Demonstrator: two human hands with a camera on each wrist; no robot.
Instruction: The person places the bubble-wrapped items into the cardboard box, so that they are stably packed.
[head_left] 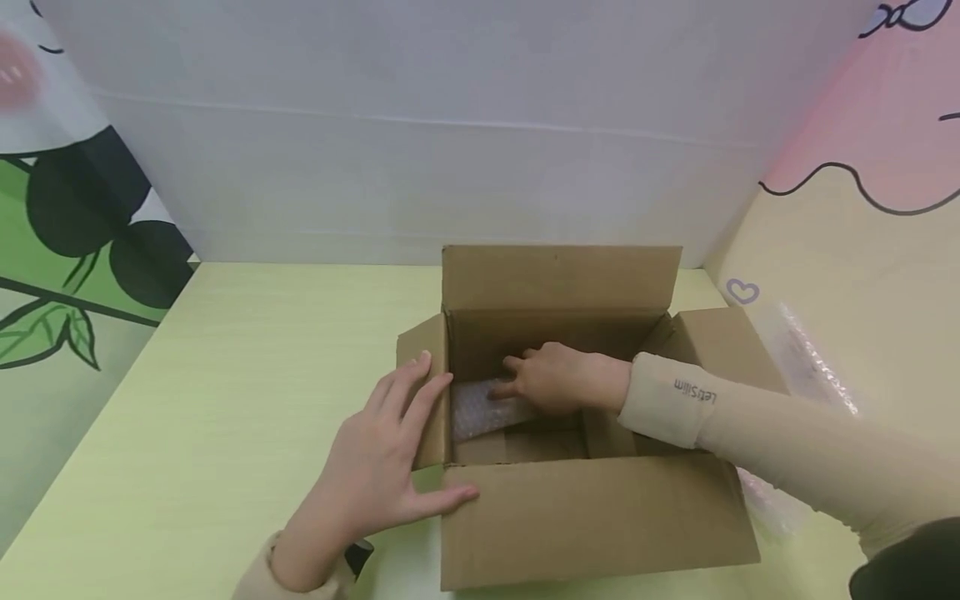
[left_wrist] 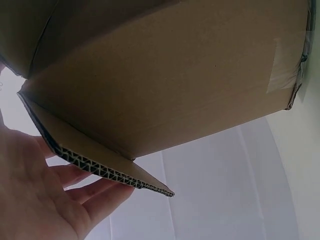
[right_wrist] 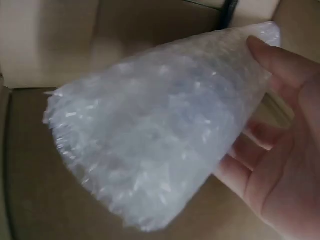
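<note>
An open cardboard box [head_left: 600,521] stands with its flaps folded outward. Inside it, my right hand [head_left: 558,379] holds a bubble-wrapped packet [head_left: 480,410] near the box's left end. The right wrist view shows the packet [right_wrist: 150,130] large, with the thumb on one face and the fingers [right_wrist: 237,172] behind it; the wrap hides its contents. At the box's left side, my left hand [head_left: 382,467] spreads its fingers over the left flap [head_left: 431,400], its thumb on the front flap. From below, the left wrist view has the fingers [left_wrist: 107,197] against that flap's outer side.
Clear bubble wrap [head_left: 817,358] lies to the right of the box, and more shows under the right forearm. Behind the pale yellow table [head_left: 285,358] rises a white backdrop [head_left: 450,167]. Panels with cartoon prints flank both sides.
</note>
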